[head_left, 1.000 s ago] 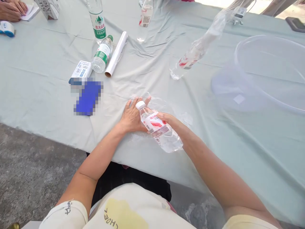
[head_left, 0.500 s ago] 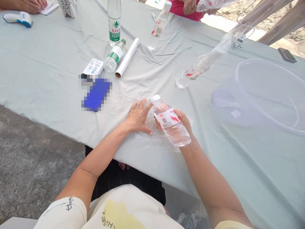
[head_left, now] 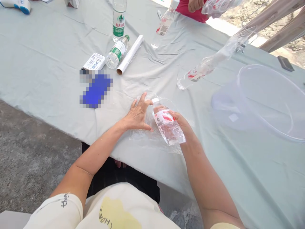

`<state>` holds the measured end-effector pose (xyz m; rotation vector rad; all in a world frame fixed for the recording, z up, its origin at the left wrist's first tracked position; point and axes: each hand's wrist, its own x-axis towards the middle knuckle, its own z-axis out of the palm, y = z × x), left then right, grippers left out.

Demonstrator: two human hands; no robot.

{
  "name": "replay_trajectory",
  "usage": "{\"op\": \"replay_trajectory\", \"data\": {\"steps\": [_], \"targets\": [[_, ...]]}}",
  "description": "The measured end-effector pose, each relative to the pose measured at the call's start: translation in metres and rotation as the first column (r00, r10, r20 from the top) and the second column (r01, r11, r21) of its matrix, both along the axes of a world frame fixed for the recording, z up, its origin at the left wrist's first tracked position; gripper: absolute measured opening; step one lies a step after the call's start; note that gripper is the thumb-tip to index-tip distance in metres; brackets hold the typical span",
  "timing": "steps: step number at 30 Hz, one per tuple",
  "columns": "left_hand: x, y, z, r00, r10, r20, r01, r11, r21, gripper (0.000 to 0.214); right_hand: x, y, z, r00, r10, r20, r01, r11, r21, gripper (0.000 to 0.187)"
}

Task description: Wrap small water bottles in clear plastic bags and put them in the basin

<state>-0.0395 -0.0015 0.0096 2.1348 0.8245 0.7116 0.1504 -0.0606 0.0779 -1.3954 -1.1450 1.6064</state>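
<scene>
My right hand [head_left: 182, 124] is wrapped round a clear water bottle [head_left: 168, 125] with a white cap and a red-and-white label. The bottle leans, its cap pointing up and to the left. Beside the cap, my left hand [head_left: 139, 114] is open with its fingers spread and bent. Beneath both hands a sheet of clear plastic film [head_left: 143, 136] lies crumpled on the tablecloth. Whether my left fingertips touch the film or the cap, I cannot tell.
Ahead lie a film roll [head_left: 130, 54], a green-capped bottle [head_left: 117, 52], a standing bottle [head_left: 119, 24] and a white box [head_left: 94, 62]. A film-wrapped bottle [head_left: 197, 73] and a clear plastic tub [head_left: 240, 79] are to the right. Across the table, another person's hand [head_left: 195, 4] shows.
The bottle in my right hand has tipped slightly and shifted a little left. My left fingers have lifted and curled more. The camera view has moved slightly.
</scene>
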Motion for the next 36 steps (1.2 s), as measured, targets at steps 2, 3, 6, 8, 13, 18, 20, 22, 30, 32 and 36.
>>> {"op": "replay_trajectory", "data": {"steps": [2, 3, 6, 8, 13, 18, 20, 22, 30, 32, 36], "targets": [[0.000, 0.000, 0.001, 1.000, 0.001, -0.003, -0.001, 1.000, -0.001, 0.108, -0.004, 0.003, -0.002, 0.997, -0.036, -0.064, 0.035, 0.999, -0.021, 0.038], [0.000, 0.000, 0.001, 1.000, 0.004, -0.006, -0.004, 1.000, -0.003, 0.108, -0.007, 0.005, -0.003, 0.996, -0.059, -0.062, 0.057, 0.998, -0.039, 0.040], [-0.002, -0.001, 0.005, 1.000, 0.004, -0.013, -0.004, 1.000, -0.002, 0.104, -0.013, 0.010, -0.010, 0.985, -0.136, 0.102, 0.142, 0.988, -0.064, 0.049], [-0.005, -0.001, 0.008, 0.999, -0.020, -0.033, 0.020, 1.000, 0.002, 0.096, -0.017, 0.012, -0.015, 0.952, -0.164, 0.258, 0.175, 0.984, -0.022, 0.052], [-0.018, 0.004, 0.019, 0.998, -0.069, -0.010, 0.068, 0.997, -0.032, 0.080, -0.025, 0.010, -0.022, 0.823, -0.147, 0.549, 0.141, 0.989, 0.054, 0.063], [-0.027, 0.013, 0.035, 0.878, 0.478, -0.001, -0.477, 0.876, -0.075, 0.047, -0.028, 0.006, -0.019, 0.775, -0.133, 0.618, 0.116, 0.991, 0.068, 0.071], [-0.029, 0.009, 0.045, 0.767, 0.605, -0.213, -0.625, 0.780, -0.035, 0.024, -0.028, 0.006, -0.019, 0.770, -0.123, 0.626, 0.110, 0.992, 0.060, 0.079], [-0.029, -0.002, 0.054, 0.701, 0.566, -0.433, -0.604, 0.795, 0.060, 0.014, -0.026, 0.006, -0.020, 0.775, -0.118, 0.620, 0.100, 0.993, 0.064, 0.085], [-0.021, -0.064, 0.053, 0.636, 0.431, -0.639, -0.436, 0.885, 0.163, 0.016, -0.022, -0.011, -0.013, 0.845, -0.074, 0.529, 0.055, 0.997, 0.053, 0.095], [-0.020, -0.071, 0.048, 0.658, 0.455, -0.600, -0.468, 0.871, 0.148, 0.012, -0.020, -0.022, -0.009, 0.846, -0.032, 0.532, -0.019, 0.996, 0.090, 0.102], [-0.019, -0.078, 0.047, 0.777, 0.516, -0.361, -0.560, 0.828, -0.023, 0.014, -0.012, -0.041, -0.004, 0.812, 0.070, 0.580, -0.209, 0.962, 0.177, 0.112]]}}
